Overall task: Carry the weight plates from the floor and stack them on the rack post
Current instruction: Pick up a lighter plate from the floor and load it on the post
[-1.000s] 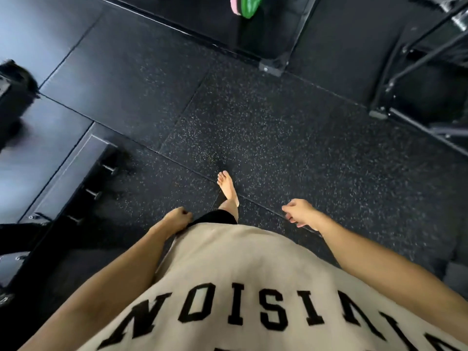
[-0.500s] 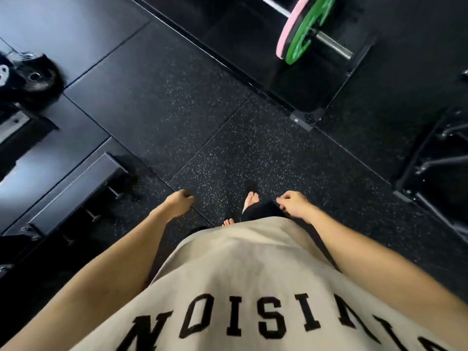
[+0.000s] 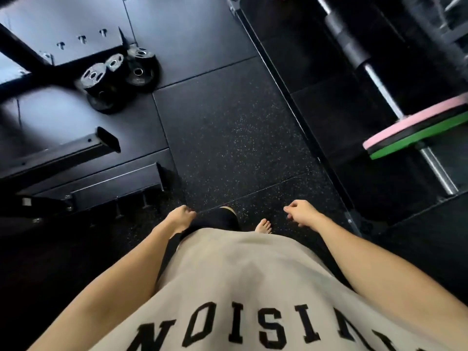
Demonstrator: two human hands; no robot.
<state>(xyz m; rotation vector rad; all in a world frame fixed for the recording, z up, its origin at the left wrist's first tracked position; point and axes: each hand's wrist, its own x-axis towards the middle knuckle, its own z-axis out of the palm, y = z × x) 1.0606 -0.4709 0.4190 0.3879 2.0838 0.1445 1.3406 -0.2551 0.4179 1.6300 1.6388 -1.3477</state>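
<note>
Several black weight plates (image 3: 119, 77) with metal centre holes lie in a loose pile on the dark floor at the upper left, beside a black rack frame (image 3: 63, 148). My left hand (image 3: 180, 217) hangs at my hip with fingers loosely curled and holds nothing. Near my other hip my right hand (image 3: 301, 212) is also loosely curled and empty. Both hands are far below the pile, well apart from it. A rack post for the plates cannot be made out.
A barbell (image 3: 379, 79) with a pink plate (image 3: 415, 125) and a green plate (image 3: 420, 143) lies on a black-framed platform at the right. A low black bracket with pegs (image 3: 114, 188) sits at the left. Speckled rubber floor (image 3: 240, 148) stretches ahead.
The view has swung left and forward: the pile of black plates came into view at the upper left, and the barbell slid to the right edge. Both hands stay empty at my hips.
</note>
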